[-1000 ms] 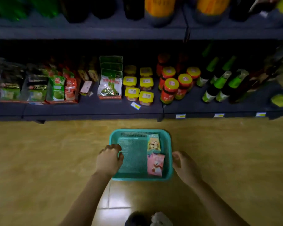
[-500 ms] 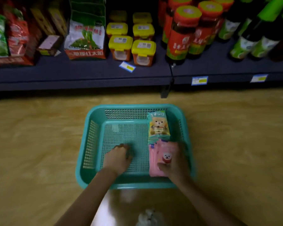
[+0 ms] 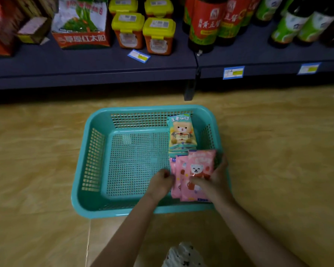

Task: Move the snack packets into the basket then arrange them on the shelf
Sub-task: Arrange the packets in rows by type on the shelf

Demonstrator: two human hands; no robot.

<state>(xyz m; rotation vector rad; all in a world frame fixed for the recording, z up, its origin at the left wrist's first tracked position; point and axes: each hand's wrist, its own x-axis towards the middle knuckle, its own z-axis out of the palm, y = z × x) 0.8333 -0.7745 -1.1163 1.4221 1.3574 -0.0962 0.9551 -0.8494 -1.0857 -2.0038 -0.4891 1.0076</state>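
I am in a shop: beyond my fingers (image 3: 163,173) runs a shelf (image 3: 85,62) of sauce bottles (image 3: 206,26), yellow-lidded tubs (image 3: 158,35) and price tags (image 3: 233,72).

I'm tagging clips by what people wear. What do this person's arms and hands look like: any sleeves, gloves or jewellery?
The left forearm and right forearm are bare down to the picture's lower edge, no sleeve in view. The left hand and the right hand wear no gloves, and no watch, bracelet or ring shows. The light is dim, so small details could be missed.
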